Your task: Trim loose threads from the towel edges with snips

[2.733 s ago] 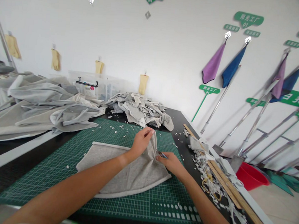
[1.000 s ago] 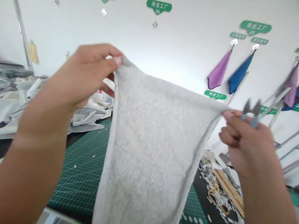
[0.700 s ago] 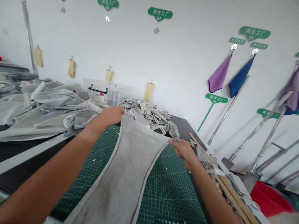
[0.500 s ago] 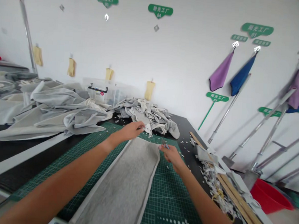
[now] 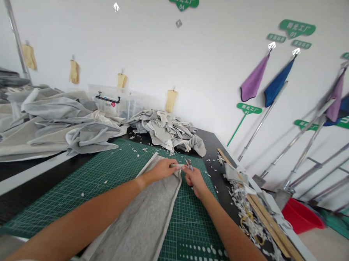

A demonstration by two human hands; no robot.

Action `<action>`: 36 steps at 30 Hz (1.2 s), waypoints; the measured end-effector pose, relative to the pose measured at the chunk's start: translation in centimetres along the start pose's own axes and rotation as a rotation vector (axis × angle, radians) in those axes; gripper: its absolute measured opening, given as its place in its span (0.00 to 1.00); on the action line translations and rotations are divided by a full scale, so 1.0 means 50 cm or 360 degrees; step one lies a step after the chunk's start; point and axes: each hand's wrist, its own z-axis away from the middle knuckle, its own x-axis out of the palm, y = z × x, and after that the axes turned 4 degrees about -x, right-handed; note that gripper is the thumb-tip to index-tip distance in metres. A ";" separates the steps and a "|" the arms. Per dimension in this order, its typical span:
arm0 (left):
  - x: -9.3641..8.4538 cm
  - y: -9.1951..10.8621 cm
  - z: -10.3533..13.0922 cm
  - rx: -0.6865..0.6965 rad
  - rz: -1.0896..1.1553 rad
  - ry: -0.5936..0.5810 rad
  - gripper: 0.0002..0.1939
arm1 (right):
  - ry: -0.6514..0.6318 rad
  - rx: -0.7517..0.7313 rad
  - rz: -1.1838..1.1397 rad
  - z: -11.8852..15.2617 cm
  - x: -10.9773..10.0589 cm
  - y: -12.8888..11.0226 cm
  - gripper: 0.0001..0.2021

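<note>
A long grey fabric piece [image 5: 147, 211] with pale bound edges stretches away from me over the green cutting mat [image 5: 198, 225]. At its far end my left hand [image 5: 164, 169] pinches the top edge, bunching it up. My right hand [image 5: 195, 180] is closed beside it, with thumb and finger at the fabric's far right corner. Small scissors [image 5: 189, 164] with a bit of blue on them stick up out of that right hand, blades pointing away. The fingers hide most of their handles.
A large heap of grey fabric [image 5: 55, 120] fills the left side. Behind the mat lies a pile of scraps [image 5: 165, 130], near clear plastic boxes [image 5: 107, 99]. Wooden strips [image 5: 267, 219] and white shreds run along the right edge. A red bucket [image 5: 301, 217] stands beyond.
My left hand has come down and right onto the fabric's far edge and closed on it. The edge is now gathered between both hands. The view has shifted slightly right.
</note>
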 end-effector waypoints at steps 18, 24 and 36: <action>-0.004 -0.016 0.008 -0.0093 0.0291 -0.0188 0.24 | 0.0004 -0.0106 0.0087 0.008 0.003 0.007 0.23; 0.004 -0.025 0.003 -0.0092 0.0199 -0.0043 0.23 | 0.0022 -0.0120 0.0159 0.008 0.009 0.006 0.20; -0.001 -0.003 0.009 -0.0025 0.0265 0.0047 0.23 | 0.0065 -0.0238 0.0314 0.021 0.024 -0.008 0.20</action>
